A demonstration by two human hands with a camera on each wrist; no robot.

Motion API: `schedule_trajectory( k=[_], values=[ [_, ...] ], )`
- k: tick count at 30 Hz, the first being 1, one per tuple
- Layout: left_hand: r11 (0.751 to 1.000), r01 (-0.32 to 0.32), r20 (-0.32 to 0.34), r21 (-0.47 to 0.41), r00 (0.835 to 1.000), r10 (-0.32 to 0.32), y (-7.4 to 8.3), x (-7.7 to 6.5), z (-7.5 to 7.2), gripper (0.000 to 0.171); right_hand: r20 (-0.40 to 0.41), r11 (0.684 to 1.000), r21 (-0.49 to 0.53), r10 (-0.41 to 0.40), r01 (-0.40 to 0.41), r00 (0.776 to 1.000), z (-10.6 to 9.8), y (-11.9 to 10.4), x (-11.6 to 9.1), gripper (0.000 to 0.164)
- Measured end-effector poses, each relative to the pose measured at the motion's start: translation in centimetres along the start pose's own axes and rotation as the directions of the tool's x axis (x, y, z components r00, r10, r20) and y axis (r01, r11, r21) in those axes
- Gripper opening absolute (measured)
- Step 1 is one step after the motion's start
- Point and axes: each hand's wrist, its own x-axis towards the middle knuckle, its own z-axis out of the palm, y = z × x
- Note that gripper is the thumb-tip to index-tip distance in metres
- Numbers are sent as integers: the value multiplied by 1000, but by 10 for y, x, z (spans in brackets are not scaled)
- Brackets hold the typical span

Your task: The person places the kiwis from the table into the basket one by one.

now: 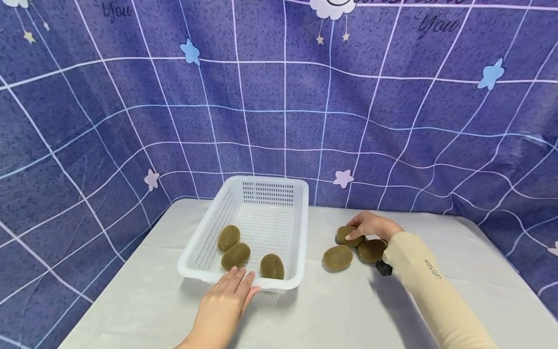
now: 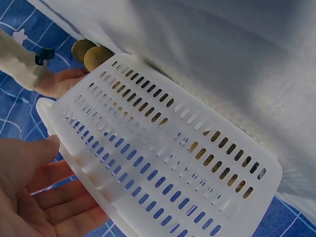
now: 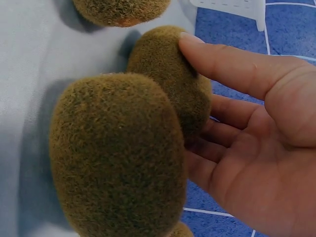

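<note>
Right hand: the right hand (image 1: 376, 226) grips the held kiwi (image 1: 343, 234) between thumb and fingers, the thumb along one side and the fingers against the other.
Left hand: the left hand (image 1: 222, 300) has its fingers nearly straight, resting over the near rim of the basket without curling tightly, the thumb set apart from them.
Held kiwi: it is at the table's right-hand part, behind the two other loose fruits and well apart from the basket.
Loose kiwis: the right loose kiwi (image 1: 370, 252) sits just beside the held one, close under the wrist; the front loose kiwi (image 1: 337, 258) lies nearer the basket, on its side.
Sliver: a brown patch (image 3: 182, 231) at the bottom edge of the right wrist view may be one more kiwi, but too little shows to be sure.
Basket: the white slotted basket (image 1: 304, 218) stands on the table left of the loose fruit.
Basket kiwis: the left kiwi (image 1: 228, 237) and middle kiwi (image 1: 236, 257) lie together by the left wall; the right kiwi (image 1: 272, 267) lies apart, by the near wall.
Sleeve: a cream sleeve (image 1: 431, 286) covers the right arm, with a black device (image 1: 384, 268) at the wrist.
Setting: a pale cloth covers the table (image 1: 331, 310); a blue gridded curtain (image 1: 266, 128) hangs behind.
</note>
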Motion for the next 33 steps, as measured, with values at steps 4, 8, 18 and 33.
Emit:
schedule_trajectory(
  k=[4, 8, 18, 33],
  values=[
    [1000, 2, -2, 0, 1000, -2, 0, -1, 1, 65, 18, 1000, -21, 9, -9, 1000, -2, -1, 0, 50],
    [1000, -1, -2, 5, 1000, 1, -1, -1, 2, 65, 34, 999, -48, -12, 14, 999, -4, -2, -1, 48],
    [1000, -3, -3, 6, 1000, 3, -1, -1, 2, 66, 12, 995, -88, -56, 57, 998, -6, -2, -2, 48],
    [1000, -1, -14, 2, 1000, 1, -1, -1, 3, 66, -31, 991, -66, -119, 117, 992, -16, -10, 0, 47]
  ],
)
